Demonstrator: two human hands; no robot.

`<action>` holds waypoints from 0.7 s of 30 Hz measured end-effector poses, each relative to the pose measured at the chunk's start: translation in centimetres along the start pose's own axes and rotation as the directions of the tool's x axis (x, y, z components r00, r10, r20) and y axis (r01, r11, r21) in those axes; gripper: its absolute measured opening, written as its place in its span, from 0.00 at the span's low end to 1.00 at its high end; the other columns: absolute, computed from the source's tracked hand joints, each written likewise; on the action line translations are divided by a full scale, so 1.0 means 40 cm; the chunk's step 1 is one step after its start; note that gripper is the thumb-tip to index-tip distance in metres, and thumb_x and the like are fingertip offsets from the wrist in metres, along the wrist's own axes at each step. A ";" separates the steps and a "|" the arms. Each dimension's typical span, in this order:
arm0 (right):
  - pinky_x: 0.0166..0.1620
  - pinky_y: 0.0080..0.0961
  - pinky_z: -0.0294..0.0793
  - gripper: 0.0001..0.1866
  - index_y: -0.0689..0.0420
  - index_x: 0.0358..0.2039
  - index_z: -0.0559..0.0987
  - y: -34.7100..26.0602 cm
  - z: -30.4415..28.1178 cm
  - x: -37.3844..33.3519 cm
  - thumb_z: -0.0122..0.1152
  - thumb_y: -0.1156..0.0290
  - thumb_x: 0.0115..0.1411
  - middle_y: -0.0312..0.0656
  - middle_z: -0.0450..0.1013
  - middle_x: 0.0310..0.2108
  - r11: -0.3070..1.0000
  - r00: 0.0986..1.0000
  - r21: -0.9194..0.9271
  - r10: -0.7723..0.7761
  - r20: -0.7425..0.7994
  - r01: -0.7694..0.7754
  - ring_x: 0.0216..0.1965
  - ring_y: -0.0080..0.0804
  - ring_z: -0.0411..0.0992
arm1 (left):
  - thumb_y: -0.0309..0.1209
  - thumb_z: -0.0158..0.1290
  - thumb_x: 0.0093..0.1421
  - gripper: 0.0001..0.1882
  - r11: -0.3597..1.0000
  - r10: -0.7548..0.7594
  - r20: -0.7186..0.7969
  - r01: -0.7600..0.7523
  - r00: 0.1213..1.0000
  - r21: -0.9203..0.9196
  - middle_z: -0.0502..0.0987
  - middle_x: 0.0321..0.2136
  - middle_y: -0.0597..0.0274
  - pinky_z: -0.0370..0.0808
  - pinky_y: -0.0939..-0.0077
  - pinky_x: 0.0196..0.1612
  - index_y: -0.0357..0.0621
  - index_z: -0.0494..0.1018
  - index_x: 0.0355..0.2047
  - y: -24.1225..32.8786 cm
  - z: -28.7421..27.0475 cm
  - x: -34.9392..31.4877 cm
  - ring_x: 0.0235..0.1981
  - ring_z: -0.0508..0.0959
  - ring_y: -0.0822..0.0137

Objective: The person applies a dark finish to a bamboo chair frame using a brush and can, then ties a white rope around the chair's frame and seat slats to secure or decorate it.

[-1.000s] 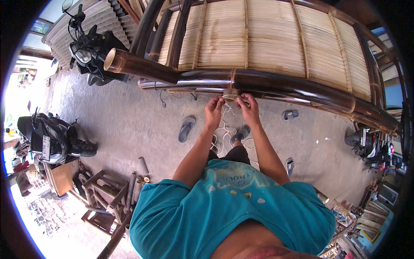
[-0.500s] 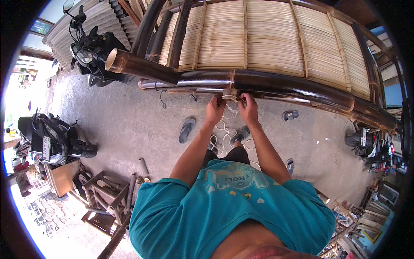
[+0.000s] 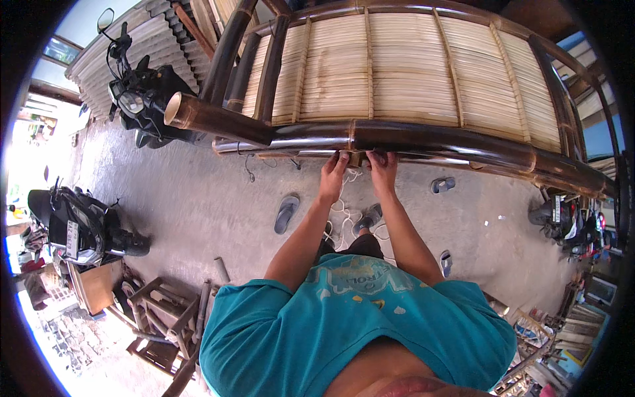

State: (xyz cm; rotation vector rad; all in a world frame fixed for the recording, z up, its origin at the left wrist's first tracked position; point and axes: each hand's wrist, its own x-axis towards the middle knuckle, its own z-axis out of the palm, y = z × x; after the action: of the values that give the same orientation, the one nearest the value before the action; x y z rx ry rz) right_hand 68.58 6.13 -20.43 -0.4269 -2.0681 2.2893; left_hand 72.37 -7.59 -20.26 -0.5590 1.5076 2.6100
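Observation:
A dark, glossy bamboo bench (image 3: 456, 142) with a pale slatted panel (image 3: 337, 73) stands in front of me. My left hand (image 3: 333, 177) reaches up to the underside of its thick front rail, thumb showing and fingers curled in, partly hidden. Close to its right, my right hand (image 3: 383, 173) is at the same rail with bent fingers. Whatever either hand pinches is hidden under the rail. Between the hands a short bamboo end (image 3: 355, 159) pokes out below the rail. White cord (image 3: 344, 210) hangs from there and lies in loops on the floor by my feet.
A motorcycle (image 3: 149, 96) stands left of the bench, a second one (image 3: 83, 225) farther left. Grey sandals (image 3: 286, 213) lie on the concrete floor. At lower left is a bamboo frame (image 3: 162, 311); at right, another motorcycle (image 3: 559, 215) and stacked materials.
The bench sits lower in the picture, so its front rail covers more of the bamboo end. My fingertips have moved in under the rail, out of sight.

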 end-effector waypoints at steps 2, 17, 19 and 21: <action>0.29 0.17 0.72 0.10 0.52 0.40 0.73 -0.028 0.018 0.001 0.63 0.74 0.59 0.30 0.73 0.30 0.990 0.998 0.125 0.065 -0.002 -0.064 0.26 0.19 0.70 | 0.39 0.52 0.65 0.26 0.991 -0.041 0.010 0.042 0.999 -0.128 0.74 0.50 0.61 0.66 0.73 0.54 0.36 0.66 0.58 -0.001 0.006 0.019 0.51 0.72 0.69; 0.35 0.30 0.75 0.19 0.60 0.48 0.73 -0.459 -0.033 -0.113 0.63 0.68 0.58 0.47 0.79 0.36 0.533 0.878 -0.780 0.133 0.460 0.328 0.30 0.34 0.77 | 0.39 0.55 0.63 0.31 0.967 0.242 -0.109 -0.230 0.964 0.112 0.70 0.48 0.59 0.63 0.71 0.54 0.40 0.55 0.61 -0.052 0.017 -0.091 0.47 0.68 0.67; 0.32 0.36 0.74 0.14 0.62 0.36 0.78 -0.493 -0.041 -0.126 0.65 0.65 0.55 0.50 0.78 0.29 0.307 0.817 -0.781 0.023 0.577 0.543 0.29 0.45 0.78 | 0.39 0.53 0.64 0.29 0.998 0.051 -0.036 -0.052 0.998 -0.042 0.69 0.49 0.58 0.64 0.72 0.54 0.40 0.57 0.60 -0.019 0.090 -0.151 0.48 0.69 0.67; 0.32 0.39 0.73 0.13 0.63 0.32 0.79 -0.621 -0.001 -0.152 0.64 0.64 0.56 0.51 0.78 0.29 0.194 0.792 -0.828 0.242 0.561 0.527 0.28 0.48 0.77 | 0.38 0.49 0.67 0.24 0.996 -0.016 0.265 -0.009 0.964 0.093 0.71 0.48 0.57 0.65 0.70 0.55 0.41 0.60 0.59 0.032 0.131 -0.213 0.50 0.70 0.68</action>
State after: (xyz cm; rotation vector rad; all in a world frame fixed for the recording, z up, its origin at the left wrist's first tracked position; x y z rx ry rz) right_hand 70.41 7.87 5.01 0.6771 -3.4509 0.5297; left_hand 78.57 -2.81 -13.89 -0.1924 1.5282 2.4739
